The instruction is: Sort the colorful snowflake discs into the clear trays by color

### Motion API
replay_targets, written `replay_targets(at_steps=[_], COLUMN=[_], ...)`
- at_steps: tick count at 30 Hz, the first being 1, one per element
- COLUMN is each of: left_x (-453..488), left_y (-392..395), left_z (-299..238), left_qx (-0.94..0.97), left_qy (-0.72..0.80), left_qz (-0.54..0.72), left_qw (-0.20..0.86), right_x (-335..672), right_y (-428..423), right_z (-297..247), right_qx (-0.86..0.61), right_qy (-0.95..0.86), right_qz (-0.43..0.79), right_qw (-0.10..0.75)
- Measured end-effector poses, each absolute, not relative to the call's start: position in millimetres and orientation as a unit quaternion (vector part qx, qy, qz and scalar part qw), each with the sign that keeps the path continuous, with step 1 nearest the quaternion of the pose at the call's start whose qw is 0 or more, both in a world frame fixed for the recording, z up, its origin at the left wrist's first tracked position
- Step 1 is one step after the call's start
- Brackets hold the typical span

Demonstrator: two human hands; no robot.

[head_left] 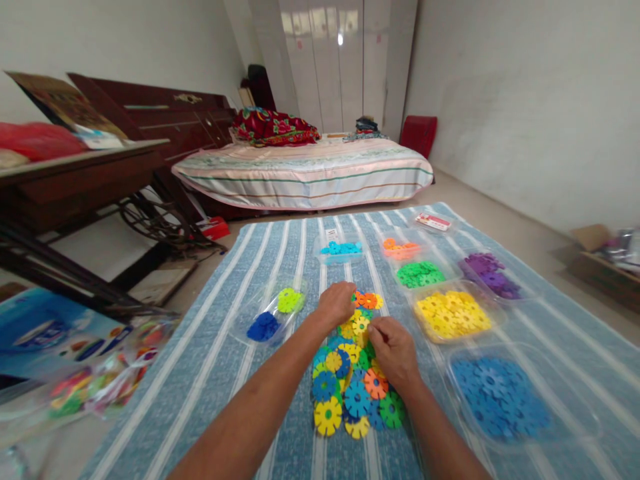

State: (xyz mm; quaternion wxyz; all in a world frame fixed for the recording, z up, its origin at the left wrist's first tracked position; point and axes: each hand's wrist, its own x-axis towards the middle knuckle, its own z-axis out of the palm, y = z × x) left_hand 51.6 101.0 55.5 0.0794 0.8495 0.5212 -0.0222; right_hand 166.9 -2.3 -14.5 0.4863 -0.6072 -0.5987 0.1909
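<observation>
A long cluster of multicoloured notched plastic discs (357, 397) lies on the striped cloth in front of me, yellow, blue, green and orange. I cannot tell how many of them are joined. At its far left side is my left hand (337, 303), closed, with fingertips against the orange and yellow discs at the far end. My right hand (395, 350) is closed at the right side, thumb and fingers pinched together by the yellow discs (360, 325). The fingers partly cover what each hand grips.
Clear tubs hold yellow discs (453, 313), blue discs (500, 397), green discs (420, 274), purple discs (490, 273), orange discs (400, 249) and light blue discs (341, 248). At left, a tub has lime discs (289, 300) and dark blue discs (263, 327). A bed (310, 173) stands beyond.
</observation>
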Motion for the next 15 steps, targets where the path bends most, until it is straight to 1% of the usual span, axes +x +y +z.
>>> replay_targets(at_steps=[6,10,12,15], left_x=[46.6,65.3,84.2,110.8], left_y=[99.2,101.6,106.2,117.0], left_z=[66.1,77.4,83.6,92.7], left_qx=[0.840,0.846,0.854,0.849], left_qy=[0.538,0.527,0.507,0.460], left_qz=[-0.004,0.008,0.044,0.185], left_qw=[0.069,0.082,0.107,0.184], right_x=[167.2,166.7,166.3,166.1], right_y=[-0.5,-0.3,-1.0,-2.6], right_z=[-16.6,-16.1,-15.4,-14.4], right_qx=[-0.609,-0.607,-0.605,-0.602], right_qy=[-0.606,-0.602,-0.601,-0.597], right_qz=[0.172,0.175,0.179,0.185], right_qw=[0.481,0.487,0.491,0.497])
